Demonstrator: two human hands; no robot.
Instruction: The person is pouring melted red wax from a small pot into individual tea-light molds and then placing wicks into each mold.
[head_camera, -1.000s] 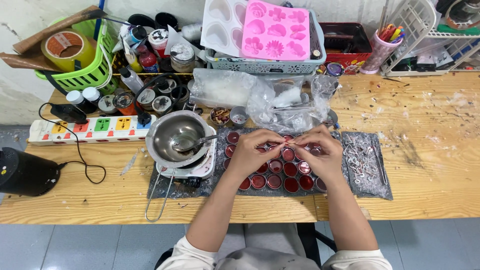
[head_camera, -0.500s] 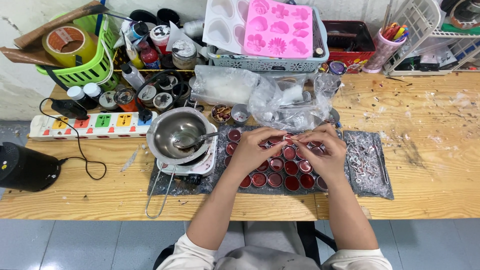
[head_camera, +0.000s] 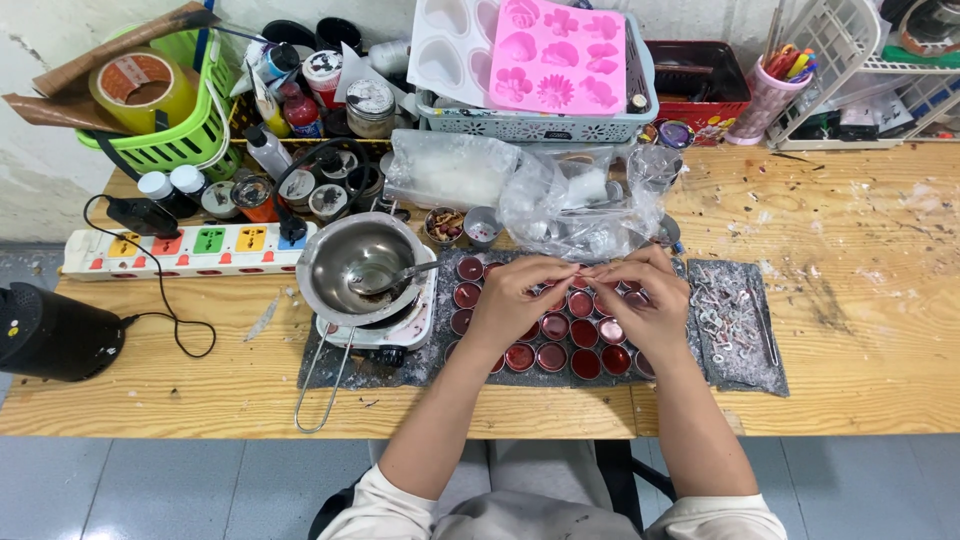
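Working over a dark mat (head_camera: 400, 365) at the near edge of the wooden table (head_camera: 880, 330), both hands met above a grid of small round cups (head_camera: 552, 355) filled with deep red wax. The left hand (head_camera: 515, 300) and the right hand (head_camera: 650, 305) had their fingertips drawn together toward each other, pinching something too small to make out over the middle rows; whether it was a wick could not be told. By the look of it, pouring was done: every visible cup held red fill, and what remained seemed to be the fine work cup by cup, with no way to count how many were finished. The block of cups ran with its long axis left to right along the table edge, each cup's mouth facing up. Just left sat a steel bowl (head_camera: 362, 268) with a spoon on a small hotplate. Further back lay a clear plastic bag (head_camera: 560, 195), a power strip (head_camera: 190, 248), and a pink mould (head_camera: 560, 55) on a basket
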